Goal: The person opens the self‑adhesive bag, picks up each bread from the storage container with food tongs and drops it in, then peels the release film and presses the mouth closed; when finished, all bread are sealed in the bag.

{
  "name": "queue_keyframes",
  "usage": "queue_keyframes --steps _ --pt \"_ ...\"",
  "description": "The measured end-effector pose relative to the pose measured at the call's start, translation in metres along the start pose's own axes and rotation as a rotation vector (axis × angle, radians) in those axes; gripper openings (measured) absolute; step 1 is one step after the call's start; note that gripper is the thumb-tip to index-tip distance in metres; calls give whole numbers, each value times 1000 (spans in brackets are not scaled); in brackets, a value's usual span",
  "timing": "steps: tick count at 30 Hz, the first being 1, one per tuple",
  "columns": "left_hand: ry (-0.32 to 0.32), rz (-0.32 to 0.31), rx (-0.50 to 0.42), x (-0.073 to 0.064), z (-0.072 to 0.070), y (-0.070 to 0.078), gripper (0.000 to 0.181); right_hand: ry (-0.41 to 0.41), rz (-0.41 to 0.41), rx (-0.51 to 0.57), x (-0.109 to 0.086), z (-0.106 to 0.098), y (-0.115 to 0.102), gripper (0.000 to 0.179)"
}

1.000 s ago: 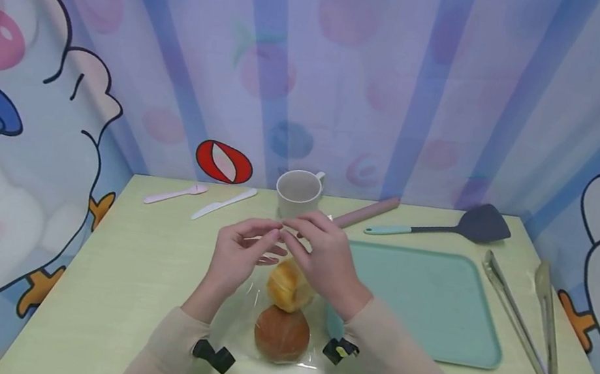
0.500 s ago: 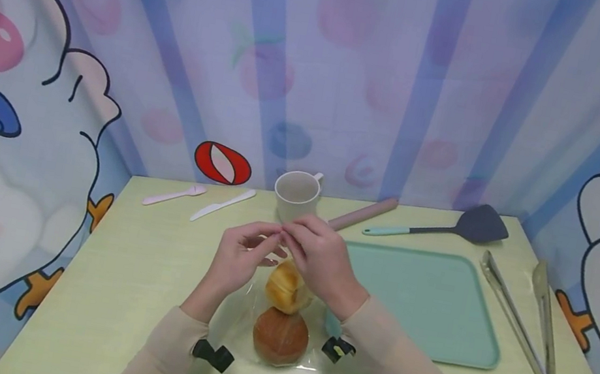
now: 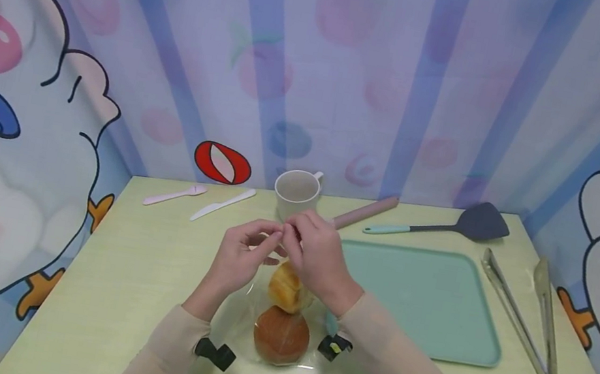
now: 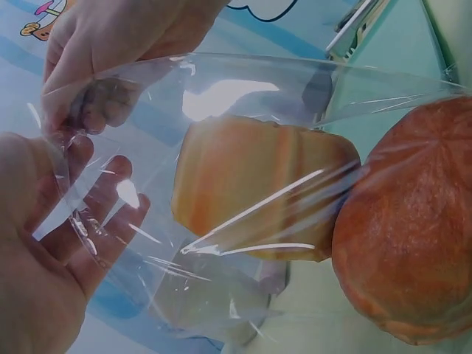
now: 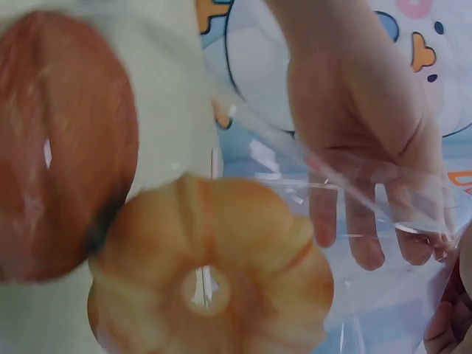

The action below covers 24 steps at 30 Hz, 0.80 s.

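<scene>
A clear plastic bag stands with its upper edge between my two hands. Inside it are a golden, ring-shaped bread and a round brown bun, the bun nearer to me. My left hand pinches the bag's rim between thumb and forefinger, its other fingers spread loosely behind the film. Close against those fingertips, my right hand pinches the same edge with its fingers curled in. In the left wrist view both hands meet at the bag's top corner. Glare hides part of the film.
A green tray lies right of the bag, with metal tongs beyond it. Along the back are a pink fork, a white knife, a grey cup, a pink rod and a spatula.
My right hand's fingers have curled in more at the bag's edge, and that hand has shifted slightly. The left hand keeps its pinch, and the breads have barely moved.
</scene>
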<state>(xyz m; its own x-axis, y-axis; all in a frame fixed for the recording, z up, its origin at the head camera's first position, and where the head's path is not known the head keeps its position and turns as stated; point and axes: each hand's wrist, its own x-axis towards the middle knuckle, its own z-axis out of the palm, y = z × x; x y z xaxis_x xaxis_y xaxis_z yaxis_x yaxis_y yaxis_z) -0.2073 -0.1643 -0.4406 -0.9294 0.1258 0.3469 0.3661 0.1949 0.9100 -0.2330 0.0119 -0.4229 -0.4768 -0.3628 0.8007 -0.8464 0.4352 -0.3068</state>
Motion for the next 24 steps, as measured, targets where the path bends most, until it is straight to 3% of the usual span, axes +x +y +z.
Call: queue_keyframes --steps 5,8,15,20,24 --pt "-27 22 -3 -1 0 0 18 -26 183 123 2 -1 -4 16" --pt "-28 21 -16 -2 1 0 18 -29 214 145 4 -2 -5 16" --pt "30 -1 -43 -3 0 0 17 34 107 154 1 -4 0 7" --pt "49 -2 -53 -4 -1 2 19 12 0 124 -2 -4 2 8" --pt "44 26 -18 -5 -1 3 20 -8 -56 38 -2 -6 1 12"
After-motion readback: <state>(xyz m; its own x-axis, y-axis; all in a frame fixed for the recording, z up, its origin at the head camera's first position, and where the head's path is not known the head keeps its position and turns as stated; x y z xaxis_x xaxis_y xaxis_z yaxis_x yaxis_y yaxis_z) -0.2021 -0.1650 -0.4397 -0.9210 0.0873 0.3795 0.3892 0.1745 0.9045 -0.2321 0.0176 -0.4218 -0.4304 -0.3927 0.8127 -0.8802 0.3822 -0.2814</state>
